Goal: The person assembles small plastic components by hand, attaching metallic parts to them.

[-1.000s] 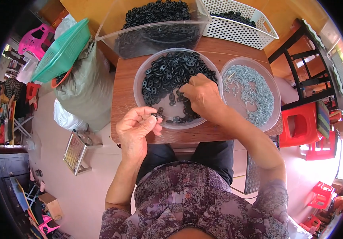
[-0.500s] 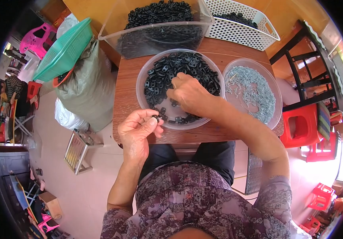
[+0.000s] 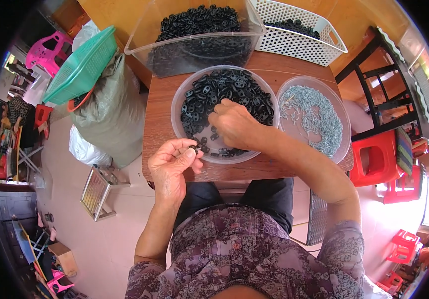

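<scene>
My left hand (image 3: 168, 167) is at the near left rim of a round clear bowl. Its thumb and fingers pinch a small black plastic piece (image 3: 193, 148), partly covered by the fingertips. Inside the bowl (image 3: 175, 112) lie many loose black two-holed plastic pieces (image 3: 224, 85), heaped toward the far side. My right hand (image 3: 237, 123) is over these pieces with its fingers curled down and closed. Its fingertips are hidden, so what they hold cannot be seen. A shallow round tub (image 3: 345, 99) to the right holds thin silvery screw-like parts (image 3: 326, 127).
Behind the bowl stand a large clear bin (image 3: 194, 37) and a white perforated basket (image 3: 304, 44), both with black pieces. Left of the wooden table (image 3: 157, 124) are a stuffed sack (image 3: 110, 109), a green basket (image 3: 82, 67) and a metal stool (image 3: 97, 192). Red stools (image 3: 368, 159) stand right.
My right hand has shifted slightly among the black pieces, its fingers still curled down. My left hand keeps its pinch in nearly the same place. The whole view has tilted a little.
</scene>
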